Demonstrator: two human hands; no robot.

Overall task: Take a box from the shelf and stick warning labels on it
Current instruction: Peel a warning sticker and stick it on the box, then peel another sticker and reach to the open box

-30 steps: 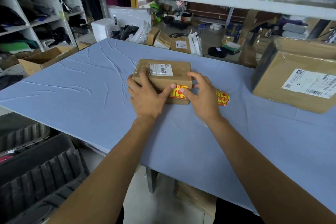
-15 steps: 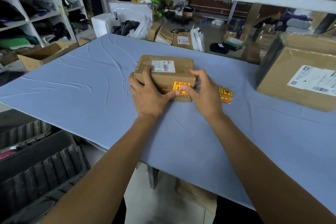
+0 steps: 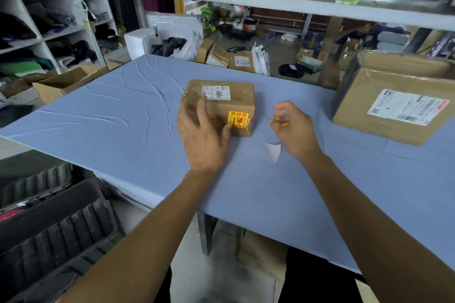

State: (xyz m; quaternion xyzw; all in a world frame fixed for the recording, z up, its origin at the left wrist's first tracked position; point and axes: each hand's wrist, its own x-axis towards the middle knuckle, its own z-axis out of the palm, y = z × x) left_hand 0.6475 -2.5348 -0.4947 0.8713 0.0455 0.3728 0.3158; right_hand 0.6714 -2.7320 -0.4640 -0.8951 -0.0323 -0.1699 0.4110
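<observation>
A small brown cardboard box (image 3: 236, 102) sits on the blue table (image 3: 110, 125), with a white shipping label on top. A red-and-yellow warning label (image 3: 238, 119) is stuck on its near side face. My left hand (image 3: 204, 135) rests against the box's near left corner, fingers spread, thumb by the label. My right hand (image 3: 294, 128) is to the right of the box, over the loose yellow-red warning labels (image 3: 280, 121); it hides most of them and is blurred. A white scrap of backing paper (image 3: 273, 152) lies on the table just below that hand.
A large taped cardboard box (image 3: 398, 96) with a shipping label stands at the right. Parcels and bags lie beyond the table's far edge. Shelving runs along the left and overhead. Dark crates stand at the lower left, below the table's near edge.
My right hand has left the box's label and moved right to the loose labels. My left hand has slid off the box front. A white paper scrap now lies on the table.
</observation>
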